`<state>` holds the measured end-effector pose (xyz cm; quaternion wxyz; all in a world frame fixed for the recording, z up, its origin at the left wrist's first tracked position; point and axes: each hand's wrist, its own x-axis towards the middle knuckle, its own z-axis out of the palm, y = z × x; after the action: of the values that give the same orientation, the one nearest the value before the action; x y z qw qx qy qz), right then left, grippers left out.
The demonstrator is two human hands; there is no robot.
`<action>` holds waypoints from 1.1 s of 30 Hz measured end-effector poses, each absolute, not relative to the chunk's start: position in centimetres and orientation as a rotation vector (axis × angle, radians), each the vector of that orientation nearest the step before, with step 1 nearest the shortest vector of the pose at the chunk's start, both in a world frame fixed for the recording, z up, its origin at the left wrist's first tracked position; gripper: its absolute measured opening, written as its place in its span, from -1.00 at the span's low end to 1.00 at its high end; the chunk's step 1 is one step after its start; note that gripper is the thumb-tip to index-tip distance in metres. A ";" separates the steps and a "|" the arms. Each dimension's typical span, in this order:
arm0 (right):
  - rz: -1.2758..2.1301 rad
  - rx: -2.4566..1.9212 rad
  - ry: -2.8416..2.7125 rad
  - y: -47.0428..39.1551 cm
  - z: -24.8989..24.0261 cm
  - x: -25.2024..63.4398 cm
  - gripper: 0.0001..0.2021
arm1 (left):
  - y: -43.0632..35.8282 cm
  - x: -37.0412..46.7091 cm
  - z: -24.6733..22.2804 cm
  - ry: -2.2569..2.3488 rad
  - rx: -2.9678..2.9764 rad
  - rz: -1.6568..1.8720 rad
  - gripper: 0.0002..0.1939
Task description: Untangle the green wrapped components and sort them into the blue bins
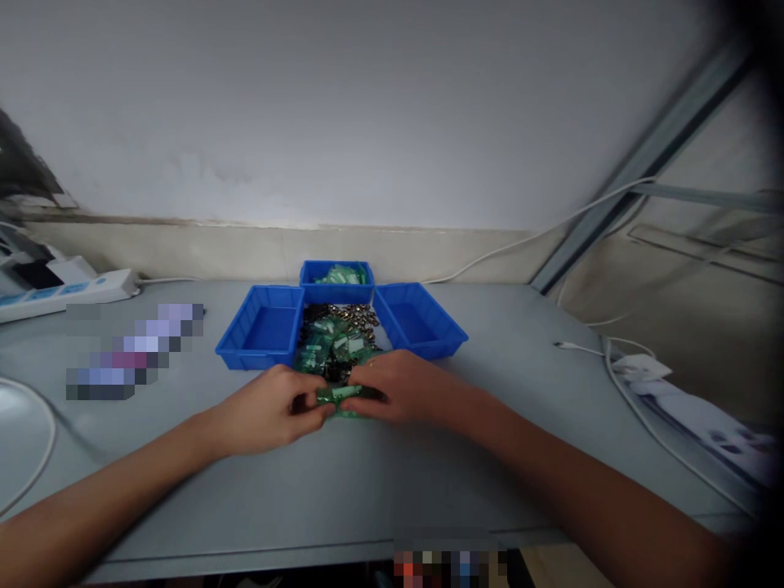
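Note:
My left hand and my right hand meet at the middle of the grey table, near its front. Between them is a small green see-through plastic packet with a pale label strip; fingers and thumbs of both hands pinch it from either side. What lies inside the packet I cannot make out. Just beyond the fingers, more green packets lie in a heap. Shiny dark-brown small pieces spread behind and around that heap; their kind is too small to tell.
Blue plastic bins flank the heap: a left bin and a right bin. A back bin holds green packets. A white power strip lies at far left, a white cable at right. A metal frame bar slants up.

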<state>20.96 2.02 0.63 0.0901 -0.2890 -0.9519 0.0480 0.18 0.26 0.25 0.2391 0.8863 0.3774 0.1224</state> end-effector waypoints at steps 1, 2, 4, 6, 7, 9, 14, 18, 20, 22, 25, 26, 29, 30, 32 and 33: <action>0.146 -0.853 -2.828 2.0 0.6 20.9 -0.68 | 0.3 0.2 0.2 1.030 2.435 0.337 -0.75; 0.149 -0.853 -2.825 2.0 0.5 20.9 -0.69 | 0.4 0.2 0.2 1.029 2.441 0.337 -0.74; 0.156 -0.861 -2.822 2.0 0.5 20.9 -0.69 | 0.5 0.2 0.1 1.032 2.442 0.335 -0.73; 0.165 -0.878 -2.826 2.0 0.5 20.9 -0.71 | 0.5 0.2 0.0 1.042 2.439 0.337 -0.72; 0.165 -0.887 -2.828 2.0 0.5 20.9 -0.71 | 0.5 0.2 0.0 1.044 2.439 0.338 -0.72; 0.160 -0.899 -2.827 2.0 0.5 20.9 -0.72 | 0.5 0.2 0.0 1.048 2.446 0.336 -0.71; 0.180 -0.881 -2.791 1.8 0.5 20.9 -0.70 | 0.6 0.1 -0.2 1.073 2.450 0.319 -0.70; 0.136 -0.778 -2.779 1.9 0.2 20.9 -0.79 | 0.6 0.0 -0.3 1.049 2.440 0.329 -0.74; 0.132 -0.749 -2.786 2.0 0.2 20.9 -0.82 | 0.6 0.0 -0.2 1.047 2.438 0.339 -0.76; 0.142 -0.748 -2.794 2.0 0.3 21.0 -0.81 | 0.6 0.1 -0.1 1.051 2.431 0.350 -0.75; 0.207 -0.781 -2.792 1.9 0.7 20.9 -0.79 | 0.5 0.1 0.1 1.049 2.425 0.382 -0.69; 0.237 -0.794 -2.787 1.8 0.8 20.8 -0.78 | 0.5 0.0 0.2 1.039 2.414 0.386 -0.67; 0.307 -0.813 -2.775 1.8 1.0 20.7 -0.76 | 0.5 0.0 0.4 1.013 2.325 0.386 -0.65; 0.299 -0.811 -2.755 1.7 1.0 20.7 -0.75 | 0.5 0.0 0.5 1.018 2.281 0.389 -0.63; 0.223 -0.800 -2.670 1.8 1.0 20.7 -0.74 | 0.4 0.0 0.7 1.048 2.182 0.401 -0.60; 0.163 -0.782 -2.604 1.8 0.9 20.7 -0.73 | 0.4 0.1 0.8 1.063 2.128 0.410 -0.58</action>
<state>20.69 1.80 0.93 0.2075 -0.2809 -0.9352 0.0586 0.06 0.37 0.83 0.3559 0.8239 0.4115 0.1588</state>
